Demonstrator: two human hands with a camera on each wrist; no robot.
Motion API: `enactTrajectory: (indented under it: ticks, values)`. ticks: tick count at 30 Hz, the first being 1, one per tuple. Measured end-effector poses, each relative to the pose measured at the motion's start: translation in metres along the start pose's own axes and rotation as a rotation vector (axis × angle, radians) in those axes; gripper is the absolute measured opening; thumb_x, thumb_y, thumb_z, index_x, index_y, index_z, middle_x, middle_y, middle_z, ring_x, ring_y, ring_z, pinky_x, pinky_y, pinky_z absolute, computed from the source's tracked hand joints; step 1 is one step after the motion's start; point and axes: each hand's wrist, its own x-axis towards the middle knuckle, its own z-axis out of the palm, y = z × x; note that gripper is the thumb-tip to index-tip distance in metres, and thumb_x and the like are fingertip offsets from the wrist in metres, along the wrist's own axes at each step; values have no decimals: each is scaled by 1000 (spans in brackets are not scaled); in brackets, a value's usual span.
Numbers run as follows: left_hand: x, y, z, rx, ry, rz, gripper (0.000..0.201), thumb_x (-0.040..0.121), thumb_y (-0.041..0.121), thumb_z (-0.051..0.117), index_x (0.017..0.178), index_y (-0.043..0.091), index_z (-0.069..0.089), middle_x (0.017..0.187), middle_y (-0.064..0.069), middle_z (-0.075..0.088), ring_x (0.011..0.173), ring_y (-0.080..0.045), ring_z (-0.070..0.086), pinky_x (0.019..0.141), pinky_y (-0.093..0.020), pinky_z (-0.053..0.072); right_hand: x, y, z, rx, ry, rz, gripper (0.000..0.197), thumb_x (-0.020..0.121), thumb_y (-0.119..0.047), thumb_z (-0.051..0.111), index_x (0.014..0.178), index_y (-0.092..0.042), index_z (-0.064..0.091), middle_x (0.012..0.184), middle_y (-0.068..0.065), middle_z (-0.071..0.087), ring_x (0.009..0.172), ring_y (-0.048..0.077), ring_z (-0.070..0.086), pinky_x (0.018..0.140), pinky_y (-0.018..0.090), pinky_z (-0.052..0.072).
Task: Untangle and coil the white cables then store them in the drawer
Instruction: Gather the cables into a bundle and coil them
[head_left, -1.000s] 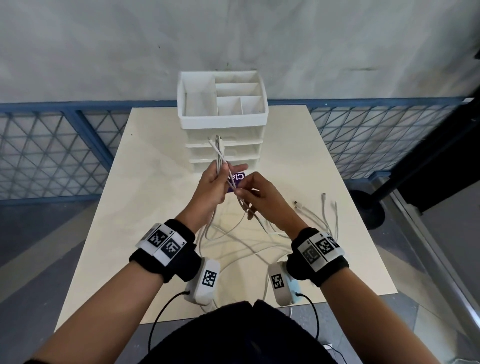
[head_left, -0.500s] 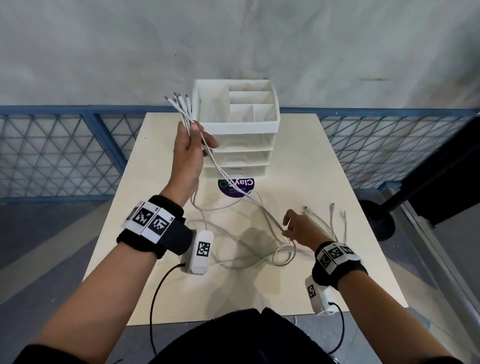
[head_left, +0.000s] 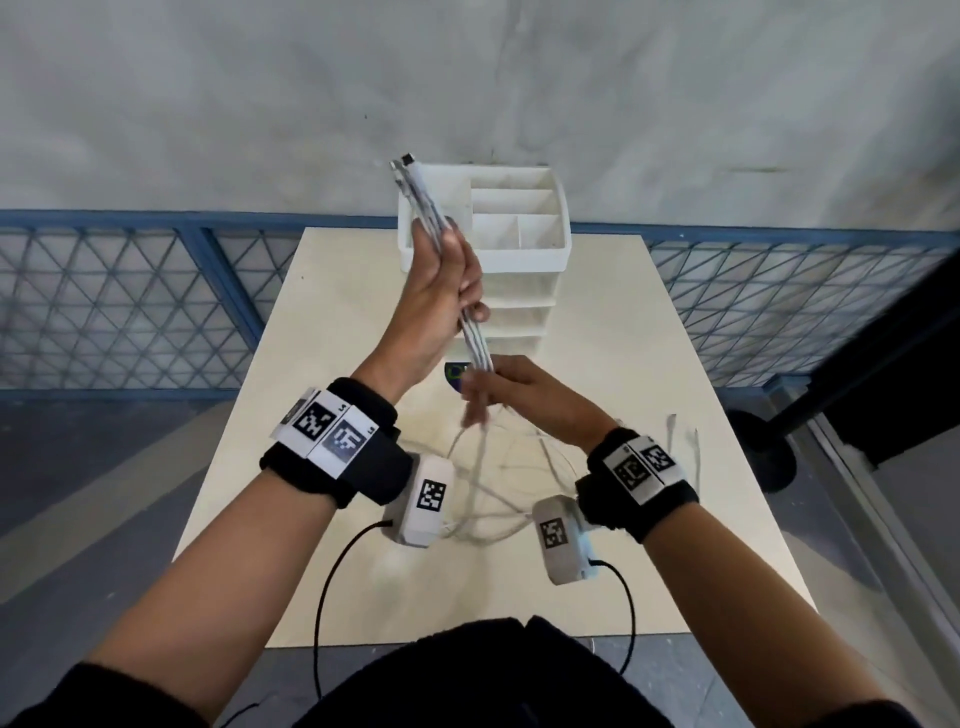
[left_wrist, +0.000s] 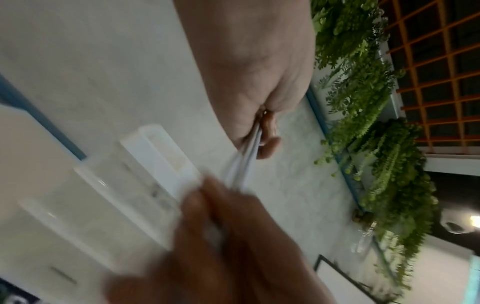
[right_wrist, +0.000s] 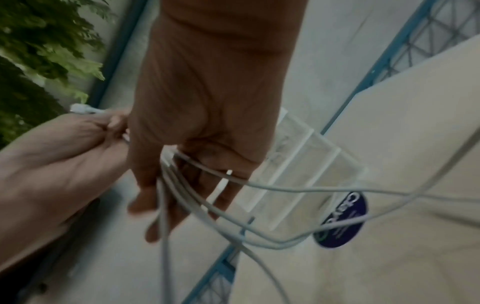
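Observation:
My left hand (head_left: 441, 275) is raised in front of the white drawer unit (head_left: 524, 260) and grips a bundle of white cables (head_left: 475, 343). Their plug ends (head_left: 405, 163) stick up above the fist. Just below, my right hand (head_left: 498, 389) closes its fingers round the same strands, blurred by motion. The rest of the cables hang down into a loose tangle (head_left: 509, 483) on the table. In the right wrist view the strands (right_wrist: 197, 203) run through my right fingers (right_wrist: 166, 205). In the left wrist view the cables (left_wrist: 246, 160) stretch between both hands.
The drawer unit stands at the back of the pale table (head_left: 649, 338), its drawers closed and its top tray divided into compartments. A dark round sticker (head_left: 456, 376) lies in front of it. Loose cable ends (head_left: 680, 436) rest near the right edge. Blue mesh fencing surrounds the table.
My right hand has risen from the table at the right and taken the cables just under my left hand. My left hand has shifted right, in front of the drawer unit.

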Motion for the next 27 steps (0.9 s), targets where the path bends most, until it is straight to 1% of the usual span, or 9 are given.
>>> enactTrajectory:
  ticks: [2, 8, 12, 15, 19, 22, 23, 25, 27]
  values:
    - [-4, -2, -19, -41, 59, -10, 20, 103, 30, 22, 87, 23, 31, 63, 9, 32, 50, -5, 26, 49, -19, 32, -4, 17, -13, -96, 5, 55, 29, 93, -21, 54, 75, 1, 55, 62, 8, 49, 57, 16, 53, 62, 23, 41]
    - [-12, -9, -62, -5, 286, -11, 26, 102, 34, 25, 79, 22, 28, 56, 12, 32, 48, -5, 24, 43, -16, 29, -31, 73, -60, -366, 100, 292, 46, 82, -38, 67, 50, -16, 42, 41, -2, 40, 41, 12, 36, 50, 25, 32]
    - [-15, -9, -74, 51, 410, 28, 26, 102, 33, 26, 78, 23, 27, 55, 12, 30, 48, -5, 23, 41, -15, 27, -50, 86, -91, -656, 196, 409, 45, 84, -35, 66, 46, -20, 46, 39, -4, 48, 36, 3, 44, 46, 16, 35]
    - [-19, -12, -82, 125, 450, 26, 24, 102, 35, 27, 80, 24, 27, 54, 12, 31, 47, -4, 27, 40, -15, 30, -63, 88, -118, -781, 341, 444, 39, 84, -35, 65, 50, -21, 52, 47, 0, 57, 48, 12, 55, 56, 26, 43]
    - [-31, -35, -73, 399, 304, -55, 23, 99, 40, 32, 79, 30, 28, 57, 10, 32, 43, -4, 28, 41, -24, 30, -64, 60, -141, -726, 615, 293, 41, 83, -32, 67, 51, -14, 49, 45, 8, 56, 37, 5, 53, 48, 26, 42]
    - [-36, -51, -45, 578, 105, -77, 24, 92, 44, 49, 76, 30, 38, 60, 9, 36, 46, -5, 31, 49, -28, 31, -48, 26, -126, -779, 489, 238, 38, 84, -22, 65, 52, -15, 47, 47, 4, 45, 37, 7, 49, 40, 18, 39]
    - [-36, -56, -35, 568, 48, -97, 21, 86, 44, 59, 81, 27, 46, 59, 10, 41, 46, -2, 34, 51, -27, 33, -40, 18, -114, -839, 422, 246, 33, 84, -20, 64, 54, -14, 51, 51, 4, 46, 46, 13, 49, 46, 20, 39]
    - [-35, -63, -17, 563, -73, -158, 42, 70, 41, 77, 99, 20, 57, 59, 15, 48, 46, 0, 37, 53, -21, 35, -28, 7, -87, -915, 282, 237, 18, 83, -17, 63, 68, -7, 65, 63, 5, 54, 64, 20, 49, 60, 25, 36]
    - [-35, -72, -7, 684, -221, -205, 54, 60, 43, 84, 101, 20, 58, 64, 12, 47, 52, -2, 38, 55, -19, 32, -21, 1, -63, -882, 199, 188, 13, 81, -14, 64, 77, -3, 70, 68, 5, 59, 68, 20, 49, 63, 26, 34]
